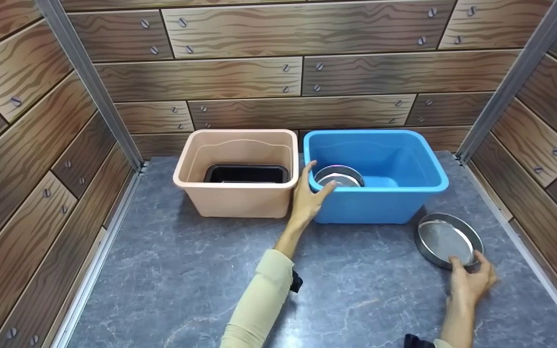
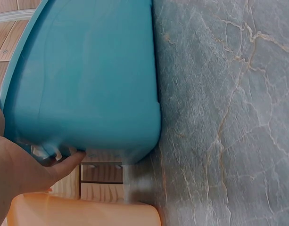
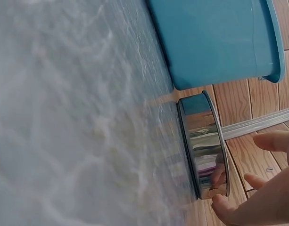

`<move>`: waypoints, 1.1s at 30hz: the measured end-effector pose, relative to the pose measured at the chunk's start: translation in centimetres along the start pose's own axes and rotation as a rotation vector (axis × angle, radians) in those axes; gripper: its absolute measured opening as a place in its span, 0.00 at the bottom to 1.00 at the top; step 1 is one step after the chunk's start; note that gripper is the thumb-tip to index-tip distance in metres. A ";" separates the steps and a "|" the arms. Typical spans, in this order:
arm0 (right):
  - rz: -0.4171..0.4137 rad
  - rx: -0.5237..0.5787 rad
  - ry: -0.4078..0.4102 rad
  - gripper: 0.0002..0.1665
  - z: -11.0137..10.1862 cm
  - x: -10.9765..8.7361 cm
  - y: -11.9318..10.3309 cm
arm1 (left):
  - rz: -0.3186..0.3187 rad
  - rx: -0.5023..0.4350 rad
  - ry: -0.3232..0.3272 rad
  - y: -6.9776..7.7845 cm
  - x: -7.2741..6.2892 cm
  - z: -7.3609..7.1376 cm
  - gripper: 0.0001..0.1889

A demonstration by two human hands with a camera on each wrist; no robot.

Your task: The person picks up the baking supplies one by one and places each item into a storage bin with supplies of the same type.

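Note:
On the table at the right, a shallow round metal pan [image 1: 445,240] lies flat, its shiny side visible in the right wrist view. My right hand [image 1: 472,282] is at its near edge, thumb and fingers spread, fingertips right at the rim. In the right wrist view, one fingertip meets the pan's side while other fingers [image 3: 276,140] extend above it. My left hand [image 1: 307,200] rests at the front left corner of the blue bin [image 1: 380,205], thumb over the front rim and fingers along the left wall. Inside that bin stands another round metal pan [image 1: 341,175].
A peach bin [image 1: 244,200] stands left of the blue one, with a black rectangular tray [image 1: 247,173] inside. Both bins are close to the plank-patterned back wall [image 1: 259,77]. Metal strips [image 1: 97,263] edge the grey marbled table [image 1: 186,275] along its sides.

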State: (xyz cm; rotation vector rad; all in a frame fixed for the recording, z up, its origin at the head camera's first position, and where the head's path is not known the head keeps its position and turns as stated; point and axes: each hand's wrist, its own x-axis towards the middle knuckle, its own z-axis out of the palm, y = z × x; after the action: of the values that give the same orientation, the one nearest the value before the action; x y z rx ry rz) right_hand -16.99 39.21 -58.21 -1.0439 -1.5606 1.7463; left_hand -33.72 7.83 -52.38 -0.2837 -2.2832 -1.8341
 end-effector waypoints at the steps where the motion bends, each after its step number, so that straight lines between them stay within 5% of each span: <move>1: 0.002 -0.023 -0.007 0.40 0.1 0.0 0.0 | -0.001 -0.003 -0.002 0.0 0.0 0.0 0.42; 19: 0.035 -0.206 -0.058 0.43 0.1 0.5 0.7 | 0.006 -0.015 0.001 0.0 0.0 0.0 0.42; 33: 0.052 -0.198 -0.108 0.45 0.1 0.3 0.7 | 0.011 -0.007 -0.016 0.1 0.0 -0.2 0.42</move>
State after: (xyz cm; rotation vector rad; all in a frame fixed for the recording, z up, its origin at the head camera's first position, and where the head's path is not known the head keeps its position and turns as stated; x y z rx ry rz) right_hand -17.14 39.32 -58.94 -1.1087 -1.8186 1.7356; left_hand -33.72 7.70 -52.23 -0.3129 -2.2814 -1.8417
